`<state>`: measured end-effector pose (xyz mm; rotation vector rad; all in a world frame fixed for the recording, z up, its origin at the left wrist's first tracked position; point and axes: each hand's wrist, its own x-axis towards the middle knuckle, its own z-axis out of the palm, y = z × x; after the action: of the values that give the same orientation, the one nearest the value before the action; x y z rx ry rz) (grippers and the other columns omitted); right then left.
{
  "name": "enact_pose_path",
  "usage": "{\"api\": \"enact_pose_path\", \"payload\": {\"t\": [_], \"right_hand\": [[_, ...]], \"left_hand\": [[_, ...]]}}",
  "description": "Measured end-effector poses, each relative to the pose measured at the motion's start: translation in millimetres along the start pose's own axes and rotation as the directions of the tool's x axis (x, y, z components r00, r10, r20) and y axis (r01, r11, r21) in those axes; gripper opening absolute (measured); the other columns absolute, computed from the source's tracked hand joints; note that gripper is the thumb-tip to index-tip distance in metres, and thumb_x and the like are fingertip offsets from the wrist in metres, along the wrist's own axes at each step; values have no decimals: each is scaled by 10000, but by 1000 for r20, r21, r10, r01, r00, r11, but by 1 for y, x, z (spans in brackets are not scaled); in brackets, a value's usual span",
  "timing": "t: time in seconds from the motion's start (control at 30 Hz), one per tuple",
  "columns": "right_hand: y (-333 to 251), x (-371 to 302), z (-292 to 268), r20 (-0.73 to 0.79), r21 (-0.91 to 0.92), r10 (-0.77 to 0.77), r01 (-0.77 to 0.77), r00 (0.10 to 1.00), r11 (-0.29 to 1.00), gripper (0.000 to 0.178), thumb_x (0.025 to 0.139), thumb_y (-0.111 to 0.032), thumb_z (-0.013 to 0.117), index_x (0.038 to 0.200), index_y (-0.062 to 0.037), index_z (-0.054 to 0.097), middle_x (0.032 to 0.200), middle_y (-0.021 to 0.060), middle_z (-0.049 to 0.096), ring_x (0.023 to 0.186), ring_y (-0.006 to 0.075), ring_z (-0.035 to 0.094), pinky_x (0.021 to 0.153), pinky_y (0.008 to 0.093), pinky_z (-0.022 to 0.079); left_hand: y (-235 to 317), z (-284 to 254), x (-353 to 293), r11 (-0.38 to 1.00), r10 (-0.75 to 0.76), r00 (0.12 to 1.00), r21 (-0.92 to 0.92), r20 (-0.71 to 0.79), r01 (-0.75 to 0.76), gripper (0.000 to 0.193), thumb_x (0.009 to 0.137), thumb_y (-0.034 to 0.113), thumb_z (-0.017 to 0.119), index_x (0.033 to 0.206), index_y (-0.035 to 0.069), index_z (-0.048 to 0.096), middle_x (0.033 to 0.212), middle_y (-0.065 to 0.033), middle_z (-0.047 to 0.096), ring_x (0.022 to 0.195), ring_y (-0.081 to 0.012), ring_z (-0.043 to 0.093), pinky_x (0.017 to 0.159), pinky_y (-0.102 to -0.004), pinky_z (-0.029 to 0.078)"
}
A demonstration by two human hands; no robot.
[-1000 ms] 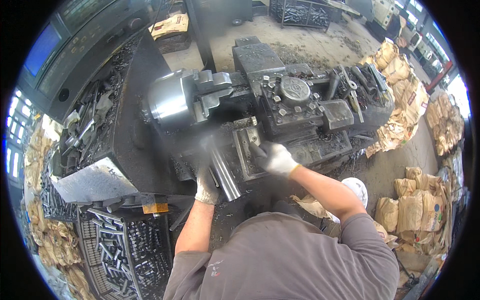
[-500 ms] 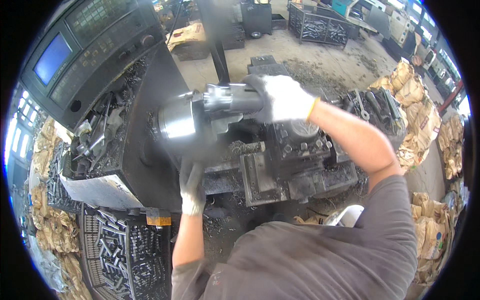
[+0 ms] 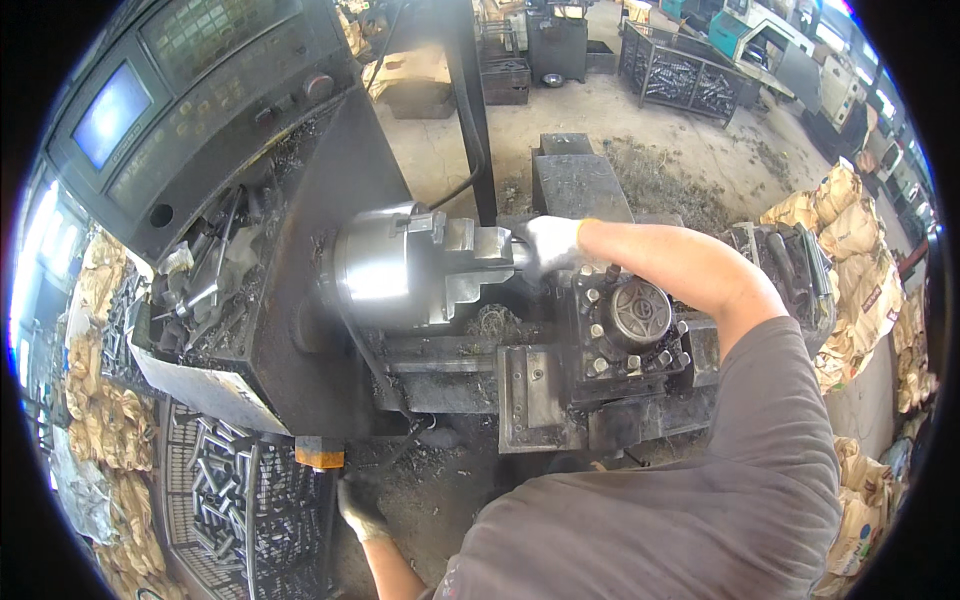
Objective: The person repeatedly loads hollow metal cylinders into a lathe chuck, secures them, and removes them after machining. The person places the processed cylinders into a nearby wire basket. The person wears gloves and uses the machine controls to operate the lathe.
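Note:
My right hand (image 3: 552, 244), in a white glove with dark-stained fingers, closes round the outer end of a shiny metal cylinder (image 3: 520, 254). That cylinder sits between the stepped jaws (image 3: 476, 243) of the lathe chuck (image 3: 375, 268); much of it is hidden by jaws and glove. Below the machine, my left hand (image 3: 362, 510), gloved too, hangs low beside the wire crate of metal tubes (image 3: 250, 500). Its dark fingers blend into the shadow, so what they do or hold does not show.
A tool post (image 3: 628, 325) with bolts stands under my right forearm. The control panel (image 3: 130, 110) and a tray of chips and tools (image 3: 205, 280) are at left. An orange block (image 3: 319, 453) juts out above the crate. Paper sacks (image 3: 850, 270) stand at right.
My left hand has dropped from under the chuck to beside the crate. My right hand has brought the cylinder in between the jaws. The view has shifted slightly.

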<state>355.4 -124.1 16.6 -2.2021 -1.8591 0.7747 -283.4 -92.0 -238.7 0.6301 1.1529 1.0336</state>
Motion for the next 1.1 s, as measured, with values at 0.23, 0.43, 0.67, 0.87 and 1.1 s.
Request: {"api": "enact_pose_path", "payload": {"t": [0.23,0.43,0.67,0.87,1.1], "right_hand": [[4,23,5,115,-113,236,-223,965,968,574,694,-292,895,1239,-127,819,932,125,807,835,218,788,721,401,613],[1,1,9,-149,-91,45,-59,988,994,864,801,-391,837,1548,-63,554,1094,192,800,978,359,778,887,448,619],[-109,-142,24,-711,15,-205,306,673,952,289,944,-75,728,1220,11,731,1056,164,802,792,201,780,760,348,652],[-172,-230,142,-526,402,-33,283,850,871,343,837,-35,830,1175,-21,775,1010,130,817,899,233,811,832,343,641],[-141,-254,197,-531,432,27,243,847,869,360,874,-125,842,1222,-84,760,897,91,787,743,224,776,687,346,626]], "left_hand": [[53,-22,51,944,-201,979,-272,-28,186,408,1066,585,555,893,216,582,759,58,538,694,-152,503,680,-352,403],[55,2,50,964,200,975,194,-94,-179,244,1078,334,564,1008,130,676,831,52,545,716,-101,499,704,-278,431],[92,45,-17,558,650,758,708,-49,-432,362,1032,167,636,1320,-50,662,1160,-172,698,1033,-266,659,915,-423,533],[201,242,-38,-375,822,-115,378,558,-847,449,911,-62,716,1350,-102,628,1253,-266,703,1186,-423,675,1065,-499,534],[313,477,39,-428,688,305,707,659,-562,773,1016,252,597,1702,75,287,1190,-282,745,1025,-491,749,959,-559,582]]}}
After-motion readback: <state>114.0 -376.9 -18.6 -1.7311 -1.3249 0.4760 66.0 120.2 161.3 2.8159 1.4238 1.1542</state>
